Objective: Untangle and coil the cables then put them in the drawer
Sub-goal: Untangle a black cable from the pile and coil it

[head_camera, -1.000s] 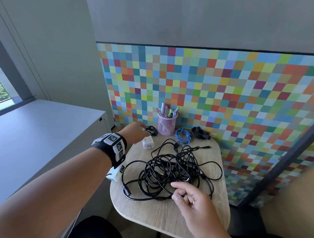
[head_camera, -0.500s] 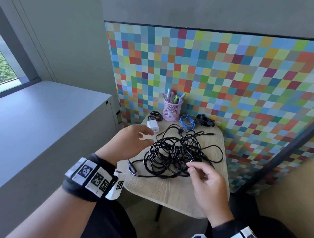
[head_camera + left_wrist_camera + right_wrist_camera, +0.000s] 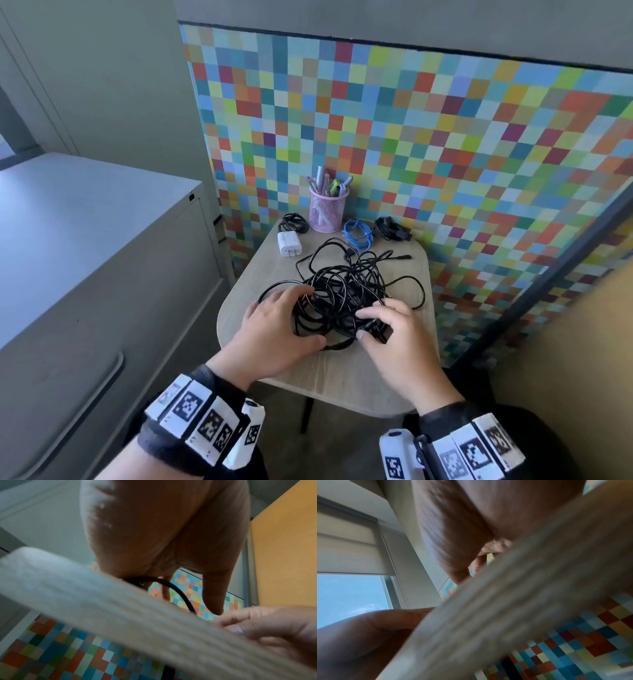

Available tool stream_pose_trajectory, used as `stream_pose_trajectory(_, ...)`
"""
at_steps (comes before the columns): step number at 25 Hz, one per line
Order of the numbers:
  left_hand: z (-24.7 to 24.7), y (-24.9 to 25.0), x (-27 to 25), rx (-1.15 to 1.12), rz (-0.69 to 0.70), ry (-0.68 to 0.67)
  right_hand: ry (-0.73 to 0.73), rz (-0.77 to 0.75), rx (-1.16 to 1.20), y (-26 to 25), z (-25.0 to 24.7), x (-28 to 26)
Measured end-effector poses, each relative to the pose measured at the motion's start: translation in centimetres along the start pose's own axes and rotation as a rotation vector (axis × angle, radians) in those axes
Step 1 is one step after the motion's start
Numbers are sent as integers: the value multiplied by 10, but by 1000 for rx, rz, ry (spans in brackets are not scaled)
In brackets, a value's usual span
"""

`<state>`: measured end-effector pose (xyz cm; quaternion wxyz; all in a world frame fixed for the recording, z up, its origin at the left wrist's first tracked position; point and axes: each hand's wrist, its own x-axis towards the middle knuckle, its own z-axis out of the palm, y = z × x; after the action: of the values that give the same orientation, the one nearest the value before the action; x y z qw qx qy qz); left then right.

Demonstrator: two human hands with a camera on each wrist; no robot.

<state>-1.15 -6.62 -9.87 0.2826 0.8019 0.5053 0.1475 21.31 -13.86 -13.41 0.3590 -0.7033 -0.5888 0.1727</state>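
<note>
A tangle of black cables (image 3: 346, 291) lies in the middle of the small wooden table (image 3: 342, 373). My left hand (image 3: 313, 315) cups the tangle's left side, fingers curled over the strands and thumb under the near edge. My right hand (image 3: 363, 325) pinches a black plug end at the tangle's near right. In the left wrist view a black cable (image 3: 178, 592) runs under my palm above the blurred table edge (image 3: 120, 615). The right wrist view is blurred and shows no cable. A grey cabinet with a drawer front (image 3: 102, 291) stands left of the table.
At the table's back stand a pink mesh pen cup (image 3: 327, 212), a white charger (image 3: 289, 243), a coiled blue cable (image 3: 358, 234) and two small black coils (image 3: 293, 222) (image 3: 392, 229). A checkered partition (image 3: 445, 137) closes the back and right.
My left hand came back from near the charger and settled on the tangle's left side. My right hand moved in and took a plug end. The view tilted down.
</note>
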Motion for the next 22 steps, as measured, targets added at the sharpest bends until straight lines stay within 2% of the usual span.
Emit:
stream_pose_trajectory(3, 11, -1, 2, 123, -1, -1, 47, -70, 9, 7, 3, -11)
stream_pose_trajectory(5, 13, -2, 3, 109, -14, 55, 75, -152, -26, 9, 6, -19)
stream_pose_trajectory(9, 16, -8, 3, -46, -16, 225, 215, -208, 92, 11, 9, -21)
stream_pose_trajectory(13, 13, -16, -1, -362, -30, 364, 217, -168, 186, 9, 10, -25)
stream_pose_trajectory(16, 11, -26, -3, -537, -21, 427, 244, -190, 122, 13, 11, -23)
stream_pose_trajectory(19, 12, -29, -2, -590, -42, 441, 243, -205, 31, 16, 12, -21)
stream_pose_trajectory(22, 13, -32, 1, -592, -75, 485, 181, -208, -35, 17, 16, -20)
